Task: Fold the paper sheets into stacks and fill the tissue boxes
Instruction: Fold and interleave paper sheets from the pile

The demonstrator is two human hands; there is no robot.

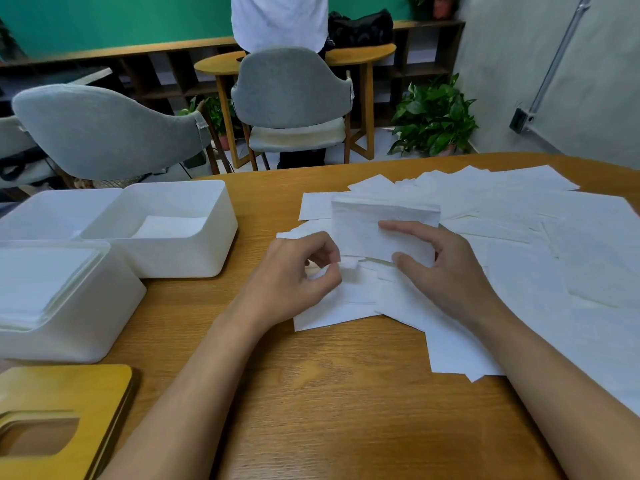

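Paper sheet (363, 233) pinched by left hand (298, 271), right hand (446, 271).

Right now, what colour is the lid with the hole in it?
The lid is yellow-brown wood; the head view shows it.
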